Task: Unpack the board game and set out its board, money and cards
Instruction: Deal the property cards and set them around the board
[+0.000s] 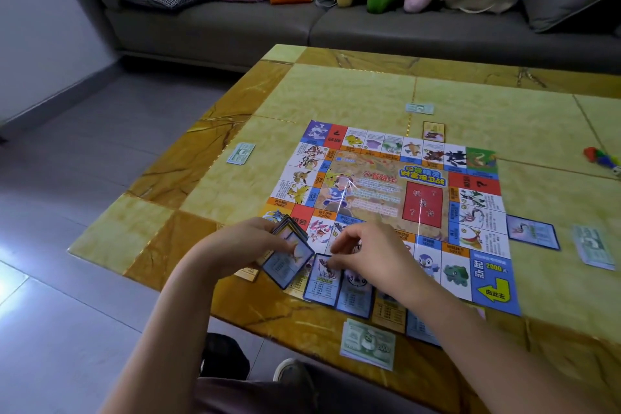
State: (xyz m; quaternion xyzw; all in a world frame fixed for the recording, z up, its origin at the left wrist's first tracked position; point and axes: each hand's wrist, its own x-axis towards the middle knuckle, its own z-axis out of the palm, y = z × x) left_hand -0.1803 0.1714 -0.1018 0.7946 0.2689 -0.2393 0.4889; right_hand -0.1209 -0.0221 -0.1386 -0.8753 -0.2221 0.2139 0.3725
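The board [386,198] lies flat and open in the middle of the table [336,94]. The left hand [242,245] grips a stack of cards [292,232] over the board's near left corner. The right hand [369,252] curls its fingers onto the top of one card [324,276], which lies in a row of cards along the board's near edge.

Money is out all round: a near pile [368,344], a left pile [240,153], a far pile [419,108] and a right pile [594,247]. So the board and money look done, but many cards in the stack are not laid down yet.

The near row sits close to the table's edge, so cards could slip off. The far and left sides have lots of room.
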